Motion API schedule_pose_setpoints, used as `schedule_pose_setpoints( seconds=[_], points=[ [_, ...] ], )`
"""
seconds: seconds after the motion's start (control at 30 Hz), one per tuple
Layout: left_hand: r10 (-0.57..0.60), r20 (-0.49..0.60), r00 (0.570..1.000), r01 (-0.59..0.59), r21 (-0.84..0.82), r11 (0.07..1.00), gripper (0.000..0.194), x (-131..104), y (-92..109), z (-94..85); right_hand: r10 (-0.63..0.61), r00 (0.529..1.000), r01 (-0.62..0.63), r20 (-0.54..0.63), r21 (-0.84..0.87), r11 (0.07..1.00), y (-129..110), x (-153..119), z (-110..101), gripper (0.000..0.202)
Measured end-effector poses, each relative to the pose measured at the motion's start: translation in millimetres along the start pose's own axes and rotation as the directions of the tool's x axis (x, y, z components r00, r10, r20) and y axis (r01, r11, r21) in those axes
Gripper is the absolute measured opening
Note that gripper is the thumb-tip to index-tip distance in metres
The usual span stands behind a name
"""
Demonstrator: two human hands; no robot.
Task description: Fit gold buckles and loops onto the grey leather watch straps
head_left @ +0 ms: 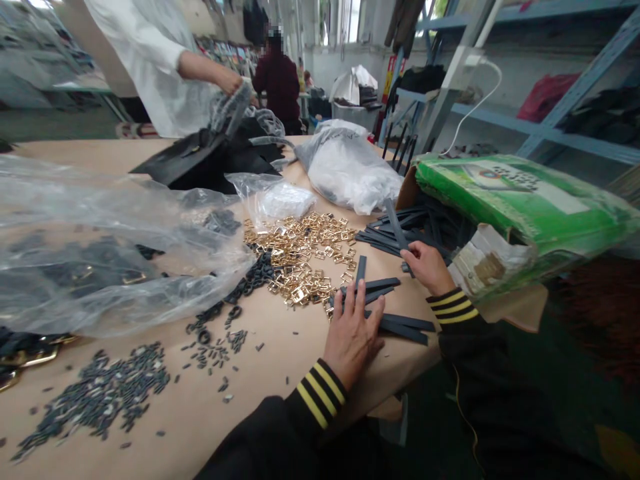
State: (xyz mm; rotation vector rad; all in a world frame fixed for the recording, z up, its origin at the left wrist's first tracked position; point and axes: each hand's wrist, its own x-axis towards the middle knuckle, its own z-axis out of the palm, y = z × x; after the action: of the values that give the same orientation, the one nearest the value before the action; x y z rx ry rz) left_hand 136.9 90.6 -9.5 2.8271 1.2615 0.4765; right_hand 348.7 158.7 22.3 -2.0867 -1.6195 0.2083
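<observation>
A dark strip [397, 228] is held upright at a slant over the table [260, 413], close to its right edge, its lower part pinched between the thumb and fingers of the right hand [429, 268]. The left hand [353, 333] is unclenched, its fingers spread over loose strips [407, 327] near the table's near right corner; whether any is gripped beneath the palm cannot be told. Strips appear to be being handled one at a time, and moving the held one would seem to call for a steady pinch, with the loose ones kept from sliding.

Just beyond the right hand, a heap of strips [430, 223] is spread beside the green box [505, 200], along the right edge. Past the left fingertips, gold buckles [300, 287] are piled, bordered by black links [255, 273]. Small dark pieces [120, 380] are scattered towards the near left corner, below clear plastic sheeting [200, 300]. Near the far edge, a stuffed plastic bag [345, 167] is seen, and black material [180, 163] is being handled by a co-worker [160, 60].
</observation>
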Motion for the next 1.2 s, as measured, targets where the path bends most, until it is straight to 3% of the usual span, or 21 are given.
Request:
schedule_pose_setpoints(
  seconds=[0.07,0.1,0.2,0.27,0.33,0.47,0.57,0.6,0.63,0.67,0.73,0.8,0.83,0.87,0.93,1.0,1.07,1.2],
  points=[
    [0.007,0.047,0.999,-0.007,0.014,1.000,0.069,14.7,-6.2,-1.1,-0.006,1.000,0.005,0.005,0.165,0.986,-2.5,-17.1,-10.2,0.023],
    [-0.008,0.067,0.998,0.006,0.023,1.000,0.063,21.4,-8.7,-0.2,-0.004,0.999,-0.008,0.034,0.338,0.941,-4.3,-27.3,-14.1,0.023],
    [-0.065,0.094,0.993,0.065,0.000,0.998,0.043,37.8,-10.4,6.4,-0.041,0.975,-0.143,0.219,0.757,0.638,-13.0,-60.5,-20.0,0.022],
    [-0.083,0.089,0.993,0.088,-0.055,0.995,0.035,46.5,-6.9,12.2,-0.121,0.934,-0.233,0.336,0.831,0.504,-21.5,-80.4,-20.2,0.020],
    [-0.090,0.081,0.993,0.098,-0.100,0.990,0.030,54.0,-2.1,17.3,-0.211,0.897,-0.271,0.390,0.859,0.434,-31.0,-95.4,-18.6,0.017],
    [-0.127,0.070,0.989,0.135,-0.120,0.984,0.028,58.7,3.4,18.1,-0.312,0.849,-0.306,0.427,0.877,0.369,-47.0,-111.0,-14.2,0.015],
    [-0.132,0.027,0.991,0.135,-0.238,0.962,0.034,42.6,0.6,5.7,-0.311,0.828,-0.351,0.466,0.864,0.361,-51.8,-118.5,-11.8,0.016],
    [-0.154,-0.002,0.988,0.142,-0.366,0.920,0.036,32.7,-2.1,-1.0,-0.312,0.818,-0.368,0.484,0.856,0.362,-51.9,-121.9,-10.7,0.016],
    [-0.207,-0.028,0.978,0.158,-0.549,0.821,0.036,20.8,-6.1,-8.6,-0.318,0.801,-0.388,0.507,0.845,0.369,-51.6,-125.9,-9.3,0.017],
    [-0.321,-0.028,0.947,0.198,-0.734,0.649,0.031,7.3,-11.3,-16.9,-0.331,0.776,-0.410,0.537,0.828,0.383,-51.1,-130.7,-7.3,0.018],
    [-0.486,0.168,0.858,0.242,-0.966,0.092,0.026,-22.6,-24.8,-34.2,-0.374,0.694,-0.461,0.616,0.778,0.427,-50.9,-142.1,-1.4,0.020],
    [-0.521,0.247,0.817,0.253,-0.965,-0.061,0.032,-52.5,-39.9,-48.9,-0.421,0.581,-0.500,0.696,0.714,0.490,-53.0,-154.5,6.7,0.022],
    [-0.578,0.318,0.752,0.223,-0.947,-0.230,0.032,-66.3,-46.8,-54.3,-0.442,0.524,-0.513,0.728,0.684,0.518,-55.0,-160.5,11.2,0.023],
    [-0.618,0.378,0.689,0.222,-0.922,-0.316,0.031,-78.8,-52.7,-57.9,-0.460,0.474,-0.524,0.751,0.660,0.538,-57.5,-166.0,15.7,0.023],
    [-0.678,0.474,0.562,0.238,-0.877,-0.416,0.025,-99.5,-60.7,-60.7,-0.491,0.395,-0.543,0.777,0.628,0.557,-62.9,-174.5,24.3,0.024],
    [-0.707,0.521,0.478,0.279,-0.853,-0.441,0.020,-114.1,-63.9,-59.8,-0.514,0.340,-0.558,0.787,0.609,0.563,-67.6,-179.1,31.2,0.025],
    [-0.716,0.536,0.447,0.291,-0.844,-0.450,0.018,-123.8,-64.4,-58.9,-0.525,0.312,-0.553,0.792,0.601,0.577,-71.2,-180.3,35.6,0.027],
    [-0.729,0.510,0.457,0.297,-0.860,-0.415,0.020,-134.6,-64.6,-62.0,-0.520,0.306,-0.493,0.797,0.600,0.630,-77.5,-177.9,37.0,0.029]
  ],
)
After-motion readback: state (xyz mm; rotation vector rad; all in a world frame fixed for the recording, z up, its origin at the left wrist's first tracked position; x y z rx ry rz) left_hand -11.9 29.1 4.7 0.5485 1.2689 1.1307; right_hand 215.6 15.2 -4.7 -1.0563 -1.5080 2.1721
